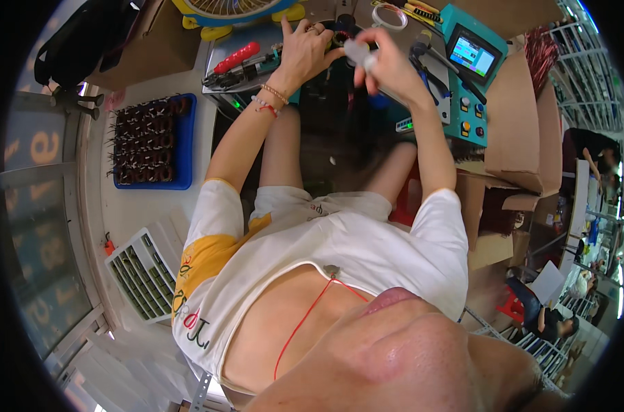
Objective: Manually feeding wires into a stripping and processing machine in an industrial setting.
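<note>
My left hand reaches to the far edge of the work spot. Its little finger sticks out, while the other fingers bend toward a dark round part beside them; their tips are partly hidden. My right hand is closed just to the right, fingers pinched together. A whitish translucent thing shows at its fingertips, but I cannot tell whether it is a held piece or finger covers. Left of my left hand stands a toggle clamp with a red handle on a metal fixture.
A blue tray of dark wound coils lies at left, near a white compartment tray. A teal machine with a screen and knobs stands at right, beside cardboard boxes. Beyond my hands are a yellow-blue fan and a white wire roll.
</note>
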`<action>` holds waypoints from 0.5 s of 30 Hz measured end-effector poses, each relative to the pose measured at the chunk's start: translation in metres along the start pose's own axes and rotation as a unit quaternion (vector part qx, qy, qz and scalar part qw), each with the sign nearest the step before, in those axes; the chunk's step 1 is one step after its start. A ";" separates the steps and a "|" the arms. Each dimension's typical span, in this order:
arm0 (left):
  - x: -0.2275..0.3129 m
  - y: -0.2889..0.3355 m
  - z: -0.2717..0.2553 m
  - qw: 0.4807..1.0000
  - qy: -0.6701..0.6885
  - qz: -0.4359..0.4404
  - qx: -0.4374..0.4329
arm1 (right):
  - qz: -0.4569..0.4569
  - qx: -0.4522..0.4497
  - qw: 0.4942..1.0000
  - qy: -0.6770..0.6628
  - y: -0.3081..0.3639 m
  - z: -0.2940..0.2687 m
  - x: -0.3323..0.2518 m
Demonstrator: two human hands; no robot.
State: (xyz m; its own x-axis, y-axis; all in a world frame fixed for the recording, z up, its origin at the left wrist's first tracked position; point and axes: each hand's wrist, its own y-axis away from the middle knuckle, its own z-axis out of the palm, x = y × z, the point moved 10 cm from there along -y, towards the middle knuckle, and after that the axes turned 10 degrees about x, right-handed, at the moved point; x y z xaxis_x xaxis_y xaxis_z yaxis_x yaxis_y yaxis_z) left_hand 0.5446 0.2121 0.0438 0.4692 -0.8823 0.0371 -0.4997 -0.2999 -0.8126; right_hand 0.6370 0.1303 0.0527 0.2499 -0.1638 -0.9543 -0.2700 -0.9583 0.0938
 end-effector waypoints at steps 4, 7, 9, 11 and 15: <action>0.006 -0.004 -0.001 1.000 0.022 -0.013 -0.003 | -0.005 -0.015 1.000 -0.003 -0.080 -0.019 -0.039; 0.003 -0.004 0.002 1.000 0.018 -0.012 -0.004 | 0.067 -0.042 0.996 -0.038 -0.134 -0.021 -0.004; 0.011 -0.010 0.006 0.999 0.041 -0.022 -0.019 | -0.110 -0.192 0.971 -0.088 -0.159 -0.015 0.008; 0.003 -0.004 0.006 0.999 0.036 -0.031 -0.021 | -0.102 -0.222 0.966 -0.079 -0.156 -0.006 0.001; 0.001 -0.002 0.005 0.999 0.010 -0.025 -0.031 | -0.156 -0.149 0.960 0.179 -0.064 -0.005 -0.028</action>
State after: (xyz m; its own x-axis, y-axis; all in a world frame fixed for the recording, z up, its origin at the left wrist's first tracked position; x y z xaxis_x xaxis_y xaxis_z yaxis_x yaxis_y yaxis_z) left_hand 0.5494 0.2140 0.0431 0.4815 -0.8719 0.0891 -0.5205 -0.3663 -0.7712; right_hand 0.6523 0.1954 0.0750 0.5939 0.1222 -0.7952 0.1334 -0.9897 -0.0525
